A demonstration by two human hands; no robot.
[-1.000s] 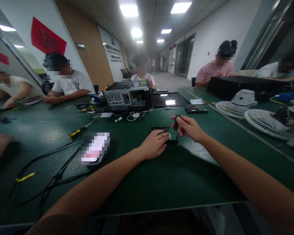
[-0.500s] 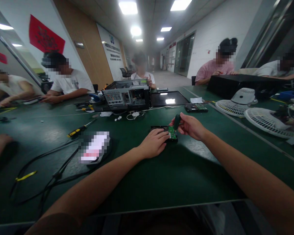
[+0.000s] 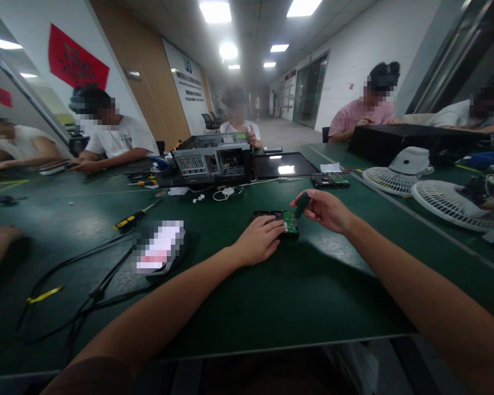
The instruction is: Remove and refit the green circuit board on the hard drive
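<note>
A hard drive (image 3: 288, 218) with a green circuit board facing up lies on the green table. My left hand (image 3: 260, 237) rests flat across its left part, fingers stretched out and covering some of it. The fingers of my right hand (image 3: 321, 209) are closed round the dark green handle of a screwdriver (image 3: 302, 205). It leans to the right above the drive's right end; whether its tip touches the board I cannot make out.
A yellow-and-black screwdriver (image 3: 129, 219), a pixelated pale object (image 3: 160, 247) and black cables (image 3: 96, 294) lie to the left. Farther back stand an opened computer case (image 3: 214, 162), a dark panel (image 3: 286, 165) and a second drive (image 3: 330, 180). White fan parts (image 3: 409, 164) lie right. Several people sit around.
My right hand has shifted slightly right, and the screwdriver has gone from nearly upright to leaning right. The left hand and hard drive stay in place.
</note>
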